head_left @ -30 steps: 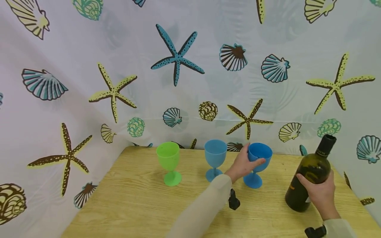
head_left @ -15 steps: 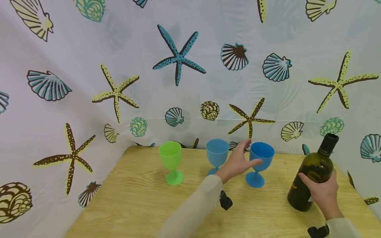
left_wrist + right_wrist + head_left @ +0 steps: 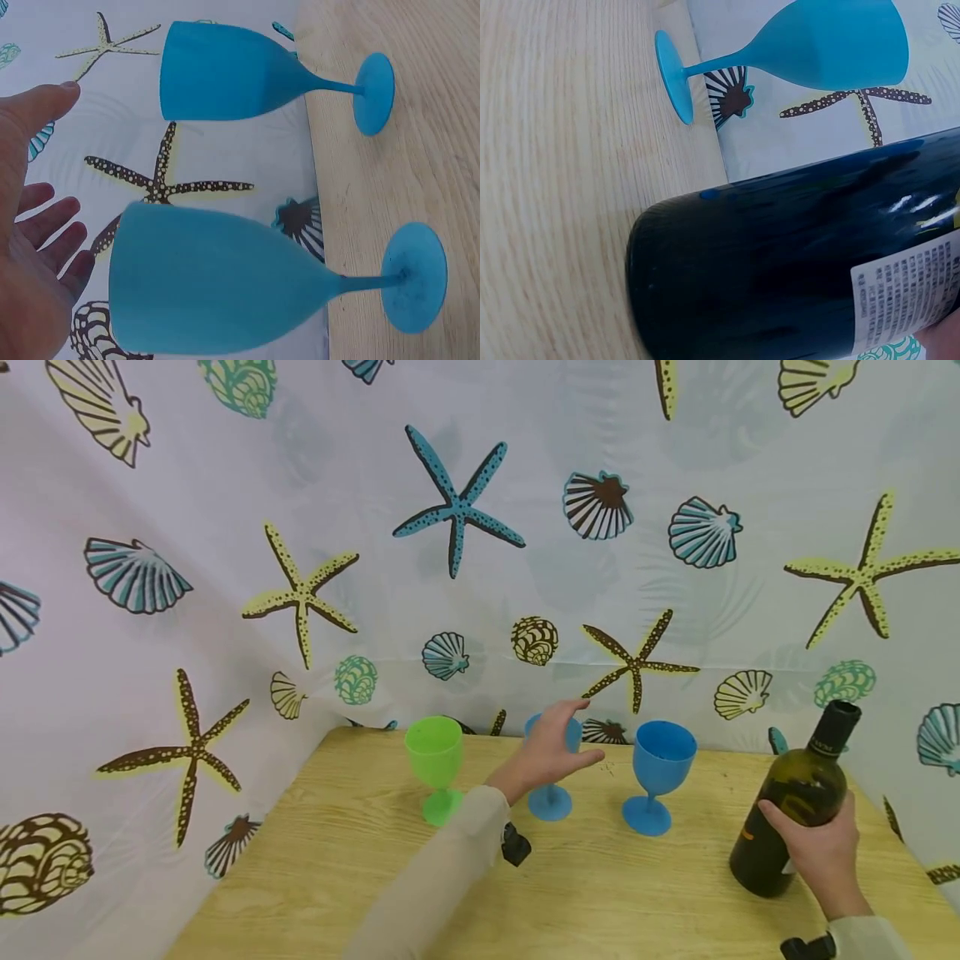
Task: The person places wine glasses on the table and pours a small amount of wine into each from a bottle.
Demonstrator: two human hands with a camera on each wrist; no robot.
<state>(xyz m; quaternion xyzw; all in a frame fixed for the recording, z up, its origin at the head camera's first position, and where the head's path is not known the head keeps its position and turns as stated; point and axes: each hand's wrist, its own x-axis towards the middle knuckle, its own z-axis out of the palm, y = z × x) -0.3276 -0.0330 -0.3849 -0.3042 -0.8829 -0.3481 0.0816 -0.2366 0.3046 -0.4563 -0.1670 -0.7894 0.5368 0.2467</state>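
Note:
In the head view my left hand (image 3: pixel 546 752) is in front of the light blue goblet (image 3: pixel 551 803), hiding much of its bowl. The fingers and thumb are spread apart, and the left wrist view shows them beside the goblet's bowl with nothing in the grasp. The darker blue goblet (image 3: pixel 664 760) stands upright to the right, apart from both hands. My right hand (image 3: pixel 821 852) grips a dark green wine bottle (image 3: pixel 798 793) round its body, thumb across the near side. The right wrist view shows the bottle's lower part and white label (image 3: pixel 907 292).
A lime green goblet (image 3: pixel 435 756) stands on the left of the wooden table (image 3: pixel 315 860), in line with the blue ones. A white curtain (image 3: pixel 337 485) printed with starfish and shells hangs behind the table and along its sides.
My left hand has come away from the darker blue goblet and moved left to the light blue one. The right hand keeps its hold on the bottle, almost unmoved.

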